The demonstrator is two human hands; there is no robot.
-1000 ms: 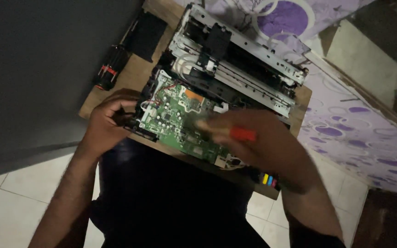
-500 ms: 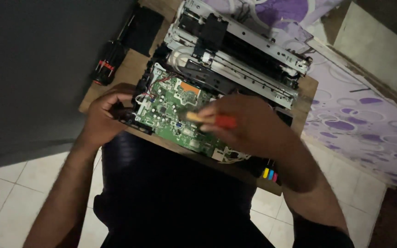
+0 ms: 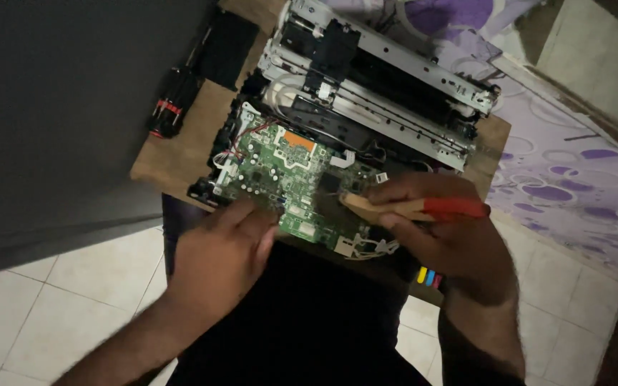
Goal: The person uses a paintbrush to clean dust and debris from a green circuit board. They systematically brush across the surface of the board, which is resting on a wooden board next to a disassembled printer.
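I see the green circuit board point(image 3: 287, 182) sitting at the centre of my view, mounted on the near side of an opened printer chassis point(image 3: 380, 93) whose metal rails and black carriage stretch away toward 1 o'clock. My right hand point(image 3: 438, 229) lies at 3 o'clock of the board, its fingers closed around a wooden-handled tool with a red end point(image 3: 416, 209); the pale wooden tip points toward the board's right edge, though I cannot tell whether it touches. My left hand point(image 3: 219, 257) is at 7 o'clock of the board, fingers loosely curled together, fingertips resting against the board's near edge, holding nothing that I can make out. The chassis rests on a brown wooden board point(image 3: 180, 154), and on that, at 10 o'clock, lies a black screwdriver with red bands point(image 3: 169, 107). Small yellow, magenta and blue patches point(image 3: 429, 276) show under my right wrist. A purple-patterned cloth point(image 3: 566, 193) spreads out at 3 o'clock, and pale floor tiles point(image 3: 59, 300) lie at 8 o'clock.
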